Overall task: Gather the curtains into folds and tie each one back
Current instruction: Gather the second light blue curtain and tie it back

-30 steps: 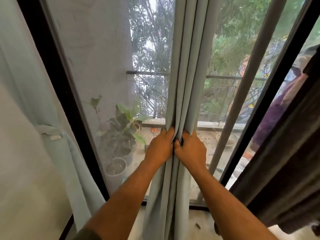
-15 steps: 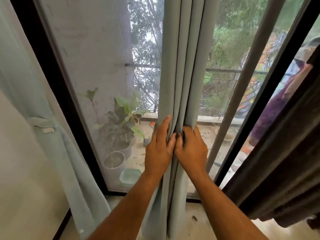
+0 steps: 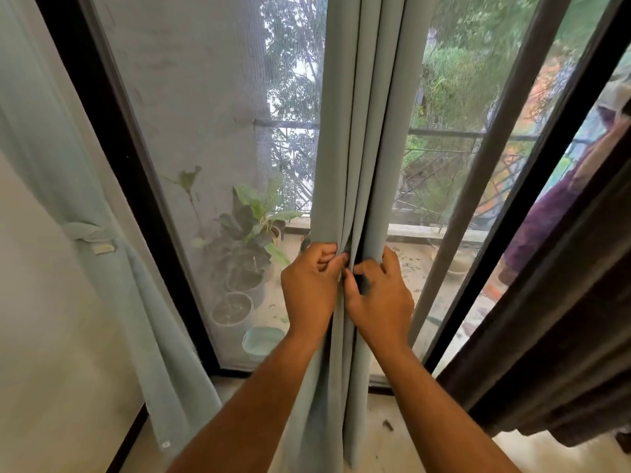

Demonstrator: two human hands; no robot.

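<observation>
Pale grey-green cloth hangs in long pleats down the middle of the sliding door, and the person stands square before this middle curtain [image 3: 358,131] with both arms out. The left hand [image 3: 309,288] has its fingers curled round the left edge of the gathered folds, and the right hand [image 3: 380,297] is hooked over the right folds, thumbs almost meeting at the centre; each grip is closed on the fabric, none of it slack. To my eye the gathering step is in hand: the pleats look bunched into a narrow column but nothing binds them yet. Off to the left, a matching left curtain [image 3: 102,206] is already cinched by a tie-back [image 3: 87,233] against the wall, so one looks done. A dark curtain [image 3: 563,319] hangs loose at the right. Next, I judge, one hand must keep the bundle pinched while the other finds a tie; I cannot see one for this curtain.
</observation>
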